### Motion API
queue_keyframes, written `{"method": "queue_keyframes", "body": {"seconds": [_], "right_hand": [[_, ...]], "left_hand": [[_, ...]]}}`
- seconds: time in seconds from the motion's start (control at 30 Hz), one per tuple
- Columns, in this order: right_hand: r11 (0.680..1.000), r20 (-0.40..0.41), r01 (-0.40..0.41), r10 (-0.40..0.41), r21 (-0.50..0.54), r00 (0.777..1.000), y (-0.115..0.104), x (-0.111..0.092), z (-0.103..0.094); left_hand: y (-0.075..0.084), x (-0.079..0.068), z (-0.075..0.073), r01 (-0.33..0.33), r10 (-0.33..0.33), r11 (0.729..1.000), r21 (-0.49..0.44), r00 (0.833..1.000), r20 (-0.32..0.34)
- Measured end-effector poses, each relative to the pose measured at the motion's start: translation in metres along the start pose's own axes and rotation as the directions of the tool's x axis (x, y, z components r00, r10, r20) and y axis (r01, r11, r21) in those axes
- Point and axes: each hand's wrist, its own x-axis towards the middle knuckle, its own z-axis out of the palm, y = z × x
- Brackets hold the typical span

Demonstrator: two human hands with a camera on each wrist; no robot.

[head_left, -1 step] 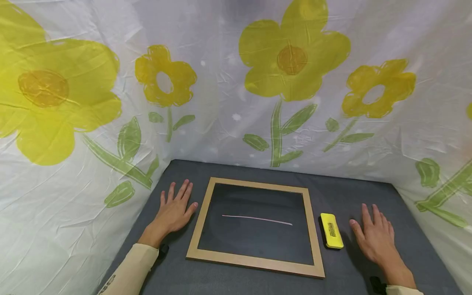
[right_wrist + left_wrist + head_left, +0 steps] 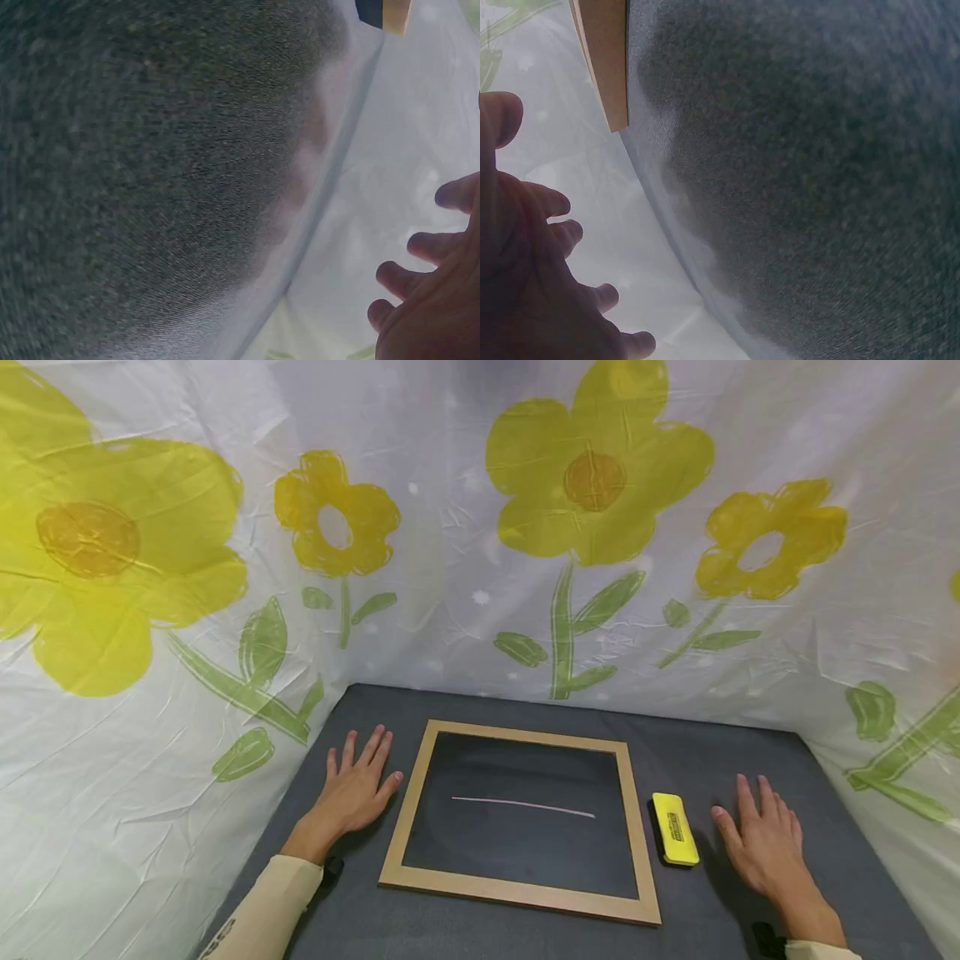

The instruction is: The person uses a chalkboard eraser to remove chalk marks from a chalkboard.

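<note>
In the head view a small chalkboard (image 2: 525,852) with a light wooden frame lies on the dark table. One thin pinkish line (image 2: 525,805) runs across its black surface. To the left of the frame is my left hand (image 2: 351,793), palm down, fingers spread and holding nothing. A yellow eraser (image 2: 677,831) with a dark underside lies just right of the board. Farther right, my right hand (image 2: 767,847) is palm down with its fingers extended, also holding nothing. The left wrist view shows the frame's corner (image 2: 609,67) beyond the thumb.
Dark grey cloth (image 2: 465,931) covers the table. A white curtain (image 2: 442,610) printed with yellow flowers hangs behind the table and along both sides. Each wrist wears a black strap, the left one (image 2: 332,870) by a beige sleeve (image 2: 266,906).
</note>
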Motion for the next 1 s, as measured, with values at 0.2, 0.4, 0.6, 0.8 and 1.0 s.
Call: {"method": "queue_keyframes", "body": {"seconds": [0.2, 0.4, 0.6, 0.8, 1.0], "right_hand": [[1.0, -0.016, -0.001, 0.001, -0.005, 1.0, -0.003, -0.003, 0.008], [1.0, -0.025, -0.011, 0.011, 0.011, 1.0, -0.016, -0.007, 0.005], [0.991, 0.183, -0.131, 0.125, 0.025, 0.975, -0.042, -0.009, -0.003], [0.985, 0.22, -0.172, 0.174, -0.026, 0.96, -0.066, -0.005, 0.001], [0.989, 0.214, -0.148, 0.148, -0.013, 0.966, -0.077, -0.006, 0.008]], "left_hand": [[0.0, -0.003, 0.0, -0.01, 0.009, 1.0, 0.009, 1.0, 0.022], [0.007, 0.0, 0.003, -0.084, 0.084, 0.996, -0.005, 0.996, 0.017], [0.013, -0.001, 0.008, -0.141, 0.145, 0.989, -0.047, 0.984, 0.101], [0.014, -0.003, 0.01, -0.171, 0.18, 0.983, -0.064, 0.97, 0.161], [0.013, -0.004, 0.008, -0.177, 0.188, 0.982, -0.071, 0.963, 0.195]]}}
